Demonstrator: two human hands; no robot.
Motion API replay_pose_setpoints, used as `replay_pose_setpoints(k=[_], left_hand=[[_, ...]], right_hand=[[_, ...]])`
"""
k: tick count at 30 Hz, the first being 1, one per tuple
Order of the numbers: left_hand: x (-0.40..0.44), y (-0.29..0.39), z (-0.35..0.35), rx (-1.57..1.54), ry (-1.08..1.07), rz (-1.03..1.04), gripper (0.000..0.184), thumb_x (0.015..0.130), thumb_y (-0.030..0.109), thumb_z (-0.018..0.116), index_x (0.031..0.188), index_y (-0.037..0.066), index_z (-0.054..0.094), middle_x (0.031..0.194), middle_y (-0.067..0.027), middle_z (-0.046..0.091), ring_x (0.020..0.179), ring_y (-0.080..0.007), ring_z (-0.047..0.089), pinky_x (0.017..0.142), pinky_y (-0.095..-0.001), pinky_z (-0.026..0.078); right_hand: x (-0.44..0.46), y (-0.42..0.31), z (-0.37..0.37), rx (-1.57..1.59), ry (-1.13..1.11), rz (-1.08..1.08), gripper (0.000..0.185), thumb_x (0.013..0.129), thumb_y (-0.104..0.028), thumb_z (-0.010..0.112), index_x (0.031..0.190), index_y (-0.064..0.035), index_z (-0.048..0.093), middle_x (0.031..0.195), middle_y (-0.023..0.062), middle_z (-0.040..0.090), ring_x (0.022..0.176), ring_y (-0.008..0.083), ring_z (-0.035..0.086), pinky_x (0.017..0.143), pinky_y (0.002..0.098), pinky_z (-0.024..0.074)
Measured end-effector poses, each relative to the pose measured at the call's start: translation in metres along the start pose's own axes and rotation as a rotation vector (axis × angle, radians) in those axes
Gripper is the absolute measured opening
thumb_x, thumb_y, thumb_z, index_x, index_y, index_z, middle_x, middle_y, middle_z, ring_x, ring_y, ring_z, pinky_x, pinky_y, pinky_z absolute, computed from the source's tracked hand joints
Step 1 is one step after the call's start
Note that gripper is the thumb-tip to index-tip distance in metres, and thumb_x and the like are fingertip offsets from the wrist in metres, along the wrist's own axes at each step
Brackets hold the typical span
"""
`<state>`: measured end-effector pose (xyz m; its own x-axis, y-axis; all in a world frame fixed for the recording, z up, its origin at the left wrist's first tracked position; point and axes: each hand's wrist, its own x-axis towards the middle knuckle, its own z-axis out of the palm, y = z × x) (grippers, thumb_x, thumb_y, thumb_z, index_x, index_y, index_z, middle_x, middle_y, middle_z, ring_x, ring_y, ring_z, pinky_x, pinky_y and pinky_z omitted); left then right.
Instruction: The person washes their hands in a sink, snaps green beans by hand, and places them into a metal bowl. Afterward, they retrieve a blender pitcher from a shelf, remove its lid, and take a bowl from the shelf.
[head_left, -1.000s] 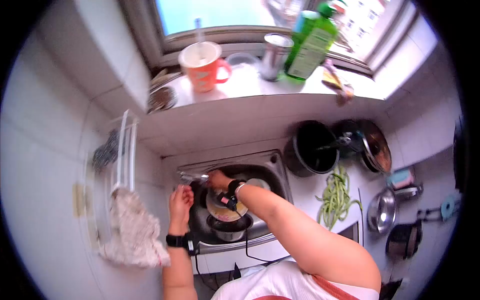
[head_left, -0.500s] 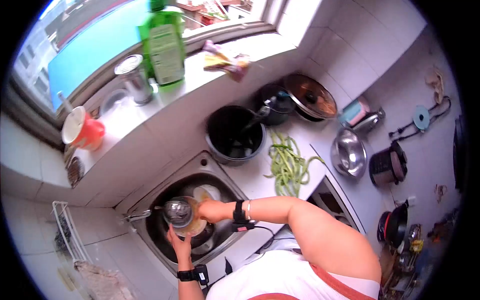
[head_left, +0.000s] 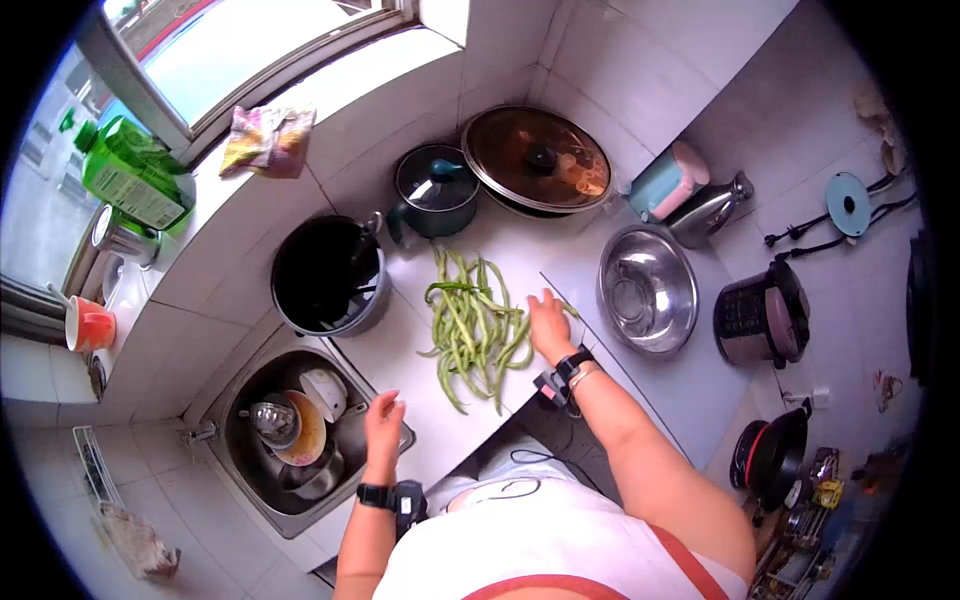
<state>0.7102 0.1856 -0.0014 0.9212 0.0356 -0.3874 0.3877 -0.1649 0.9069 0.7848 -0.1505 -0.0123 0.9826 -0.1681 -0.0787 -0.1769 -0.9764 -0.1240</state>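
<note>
The hands were apart. The left hand (head_left: 383, 428), loosely open and empty, was nearest the sink (head_left: 248, 470); the right hand (head_left: 549, 326) was at the right side of the green beans (head_left: 472, 322), heaped on the desk (head_left: 403, 362). Whether its fingers gripped a pod was perhaps too unclear to tell. A quick sideways pull could have dragged tangled pods off the front edge; the black cable (head_left: 545, 456) might have snagged.
</note>
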Motion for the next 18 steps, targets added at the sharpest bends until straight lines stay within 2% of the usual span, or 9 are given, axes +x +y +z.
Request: replay_pose_setpoints(k=[1, 5, 8, 11, 14, 15, 16, 17, 18], left_hand=[[0.002, 0.01, 0.025, -0.024, -0.021, -0.001, 0.025, 0.077, 0.008, 0.058, 0.101, 0.001, 0.056, 0.097, -0.0082, 0.059, 0.091, -0.0169, 0.056, 0.082, -0.0278, 0.043], [0.016, 0.022, 0.114, 0.049, -0.091, 0.052, 0.024, 0.077, 0.005, 0.056, 0.101, 0.001, 0.056, 0.096, -0.01, 0.06, 0.09, -0.0175, 0.057, 0.078, -0.0289, 0.045], [0.022, 0.023, 0.16, 0.117, -0.135, 0.101, 0.026, 0.076, 0.006, 0.057, 0.102, 0.002, 0.055, 0.098, -0.0108, 0.058, 0.09, -0.02, 0.057, 0.077, -0.0301, 0.046], [0.027, 0.054, 0.19, 0.579, 0.032, 0.652, 0.031, 0.076, 0.003, 0.055, 0.106, 0.001, 0.051, 0.094, -0.0137, 0.058, 0.085, -0.024, 0.058, 0.077, -0.0296, 0.046], [0.033, 0.079, 0.209, 0.707, 0.149, 0.838, 0.032, 0.076, 0.0, 0.052, 0.108, 0.003, 0.049, 0.087, -0.0139, 0.058, 0.081, -0.0262, 0.059, 0.075, -0.0294, 0.045], [0.037, 0.08, 0.209, 0.703, 0.138, 0.838, 0.032, 0.076, 0.0, 0.052, 0.108, 0.003, 0.049, 0.087, -0.0139, 0.058, 0.081, -0.0262, 0.059, 0.075, -0.0294, 0.045], [0.043, 0.078, 0.204, 0.505, -0.113, 0.672, 0.029, 0.076, 0.002, 0.054, 0.105, 0.003, 0.05, 0.088, -0.0145, 0.057, 0.081, -0.0289, 0.057, 0.074, -0.034, 0.044], [0.047, 0.078, 0.202, 0.305, -0.354, 0.501, 0.027, 0.075, 0.004, 0.055, 0.102, 0.003, 0.05, 0.089, -0.0152, 0.056, 0.081, -0.0316, 0.056, 0.072, -0.0387, 0.043], [0.043, 0.092, 0.201, 0.266, -0.333, 0.533, 0.019, 0.079, 0.002, 0.052, 0.098, 0.002, 0.05, 0.082, -0.0152, 0.055, 0.073, -0.0295, 0.055, 0.066, -0.0368, 0.043]], right_hand=[[0.004, 0.021, 0.001, -0.016, -0.089, 0.025, 0.045, 0.07, 0.001, 0.05, 0.113, -0.0075, 0.046, 0.11, 0.02, 0.045, 0.099, 0.0371, 0.047, 0.076, 0.0408, 0.0448], [0.015, 0.06, 0.024, 0.004, -0.186, -0.086, 0.014, 0.075, -0.005, 0.047, 0.084, -0.0046, 0.057, 0.094, 0.0112, 0.051, 0.09, 0.0275, 0.052, 0.07, 0.0373, 0.0487], [0.01, 0.05, 0.002, -0.01, -0.029, -0.226, 0.012, 0.074, -0.008, 0.048, 0.076, -0.0058, 0.059, 0.087, 0.0094, 0.054, 0.087, 0.0249, 0.052, 0.069, 0.0363, 0.0484], [0.006, 0.05, -0.023, -0.052, -0.038, -0.362, 0.012, 0.073, -0.009, 0.048, 0.078, -0.0059, 0.059, 0.083, 0.0079, 0.055, 0.084, 0.0229, 0.052, 0.068, 0.0342, 0.0462], [-0.003, 0.036, -0.082, 0.072, 0.03, -0.516, 0.011, 0.072, -0.009, 0.049, 0.079, -0.0061, 0.057, 0.079, 0.0059, 0.055, 0.082, 0.0213, 0.052, 0.067, 0.0319, 0.0443], [-0.004, 0.031, -0.108, 0.174, 0.112, -0.66, 0.012, 0.071, -0.009, 0.05, 0.08, -0.0059, 0.056, 0.078, 0.0058, 0.055, 0.08, 0.021, 0.052, 0.067, 0.0313, 0.0443], [-0.007, 0.028, -0.126, 0.277, 0.195, -0.804, 0.012, 0.07, -0.009, 0.05, 0.081, -0.0057, 0.055, 0.076, 0.0058, 0.055, 0.079, 0.0207, 0.052, 0.066, 0.0308, 0.0443], [-0.009, 0.028, -0.137, 0.273, 0.198, -0.797, 0.012, 0.07, -0.009, 0.05, 0.081, -0.0057, 0.055, 0.076, 0.0058, 0.055, 0.079, 0.0207, 0.052, 0.066, 0.0308, 0.0443], [-0.01, 0.029, -0.145, 0.351, 0.23, -0.783, 0.014, 0.069, -0.009, 0.051, 0.082, -0.0053, 0.055, 0.076, 0.0059, 0.054, 0.077, 0.0208, 0.053, 0.066, 0.0306, 0.0446]])
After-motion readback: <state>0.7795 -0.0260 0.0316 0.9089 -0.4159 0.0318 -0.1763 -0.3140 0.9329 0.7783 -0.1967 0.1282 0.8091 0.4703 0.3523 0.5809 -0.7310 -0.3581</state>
